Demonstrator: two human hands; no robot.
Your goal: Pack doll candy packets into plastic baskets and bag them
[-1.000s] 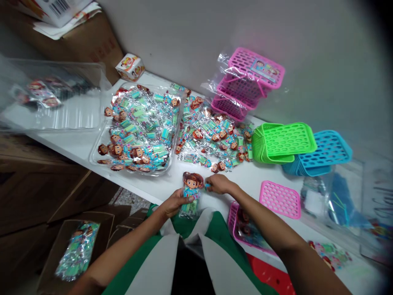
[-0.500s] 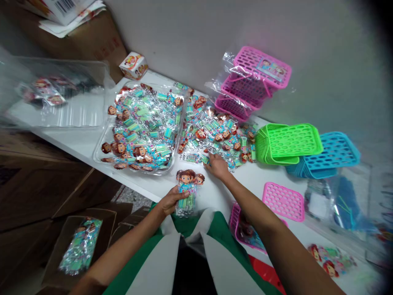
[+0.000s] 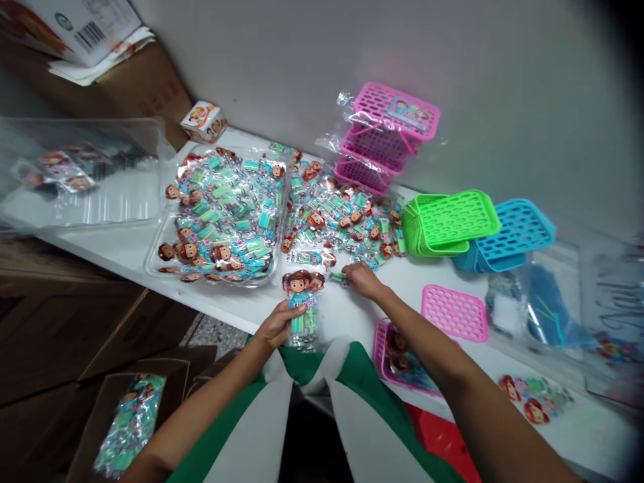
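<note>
Packets [image 3: 300,302] being gathered in the left hand [image 3: 276,326], upright at the tabletop [image 3: 347,316] edge.
Right hand [image 3: 363,280] is pinching a single packet [image 3: 338,276] beside the pile [image 3: 347,218]; judged collecting step, next calling for squaring it onto the held bunch.

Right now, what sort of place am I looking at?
Probably a small toy-packing workshop: heaps of identical wrapped doll packets on a white table, stacked plastic baskets, and cardboard boxes alongside.
</note>
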